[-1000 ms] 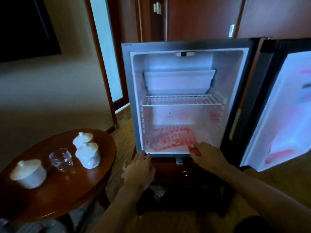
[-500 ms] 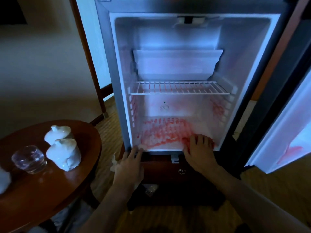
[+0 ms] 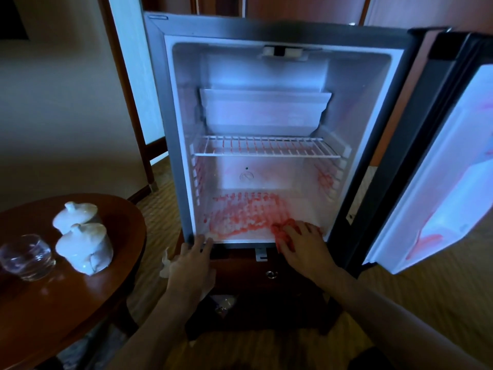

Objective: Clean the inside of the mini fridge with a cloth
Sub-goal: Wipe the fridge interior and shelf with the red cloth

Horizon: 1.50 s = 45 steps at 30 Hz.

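The mini fridge stands open, its door swung to the right. Red smears cover the fridge floor, the wire shelf and the right wall. My right hand lies flat with spread fingers at the front right of the floor, pressing a red-stained cloth that shows at its left side. Two straight fingers of my left hand touch the fridge's lower left front edge. A crumpled white tissue pokes out from under that palm.
A round wooden table stands at the left with two white lidded cups and a glass. A dark wooden cabinet with a drawer knob sits under the fridge. Carpet lies around it.
My right hand has moved from the fridge's front edge onto its floor with the cloth. My left hand has risen to the lower front edge. The view has come closer.
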Motion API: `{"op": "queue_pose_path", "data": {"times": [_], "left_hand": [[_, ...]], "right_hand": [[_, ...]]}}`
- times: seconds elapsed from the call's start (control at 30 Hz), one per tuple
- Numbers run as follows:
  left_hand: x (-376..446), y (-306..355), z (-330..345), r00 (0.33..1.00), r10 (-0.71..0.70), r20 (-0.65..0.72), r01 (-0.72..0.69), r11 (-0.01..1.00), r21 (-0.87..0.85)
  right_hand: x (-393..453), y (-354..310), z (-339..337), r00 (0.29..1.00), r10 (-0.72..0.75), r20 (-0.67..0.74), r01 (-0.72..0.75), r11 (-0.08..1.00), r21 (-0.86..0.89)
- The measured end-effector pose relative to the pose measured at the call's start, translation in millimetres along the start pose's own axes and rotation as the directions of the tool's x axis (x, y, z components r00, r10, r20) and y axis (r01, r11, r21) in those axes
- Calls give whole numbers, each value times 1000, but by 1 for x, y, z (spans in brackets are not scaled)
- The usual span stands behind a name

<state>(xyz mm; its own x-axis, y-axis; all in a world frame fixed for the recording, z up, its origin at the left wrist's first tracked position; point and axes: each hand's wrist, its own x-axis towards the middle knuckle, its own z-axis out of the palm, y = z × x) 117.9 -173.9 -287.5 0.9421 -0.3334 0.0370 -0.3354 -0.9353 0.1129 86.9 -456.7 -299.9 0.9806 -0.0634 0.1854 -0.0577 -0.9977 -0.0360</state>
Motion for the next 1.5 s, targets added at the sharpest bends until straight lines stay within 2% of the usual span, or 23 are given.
{"op": "queue_pose_path", "data": {"times": [0.1,0.17,0.2,0.33,0.43,0.53,0.63,0.67,0.73,0.8,0.93,1.07,1.27,1.4,1.5], "left_hand": [[-4,31,3,973,192,-129,-195,981,-11],[-4,64,15,931,332,-150,-344,937,-58],[-1,81,22,921,360,-148,-374,924,-78],[16,116,38,930,331,-160,-352,928,-124],[24,115,52,929,335,-159,-352,932,-87],[30,111,54,904,363,-227,-388,918,-77],[33,110,58,864,370,-342,-414,908,-64],[34,110,61,853,366,-372,-416,907,-62],[34,109,67,834,363,-416,-421,906,-54],[36,108,71,824,355,-441,-415,908,-46],[39,107,77,811,349,-470,-412,911,-34],[43,106,78,804,333,-493,-413,909,-60],[44,110,73,805,295,-515,-396,913,-95],[49,112,65,813,266,-518,-371,922,-108],[49,113,60,827,237,-509,-350,927,-136]], "right_hand": [[-3,-3,2,999,-8,-44,9,1000,11],[-2,-4,-1,985,-10,-170,32,992,125],[-2,-4,-3,975,18,-223,24,983,183],[-8,-1,-1,963,154,-219,-73,938,339],[-11,9,10,952,93,-291,-40,982,185],[-11,6,20,926,17,-376,-12,1000,17],[-8,0,30,949,148,-280,-137,989,57],[-5,2,32,956,139,-257,-129,990,55],[0,9,33,963,33,-267,-36,999,-7],[14,14,26,964,43,-262,-34,999,38],[62,17,19,947,243,-209,-200,957,210],[116,27,23,956,252,-153,-209,945,251],[158,37,25,982,125,-140,-105,985,140],[123,36,24,985,35,-169,-12,991,131],[79,28,22,974,37,-224,-3,989,150]]}}
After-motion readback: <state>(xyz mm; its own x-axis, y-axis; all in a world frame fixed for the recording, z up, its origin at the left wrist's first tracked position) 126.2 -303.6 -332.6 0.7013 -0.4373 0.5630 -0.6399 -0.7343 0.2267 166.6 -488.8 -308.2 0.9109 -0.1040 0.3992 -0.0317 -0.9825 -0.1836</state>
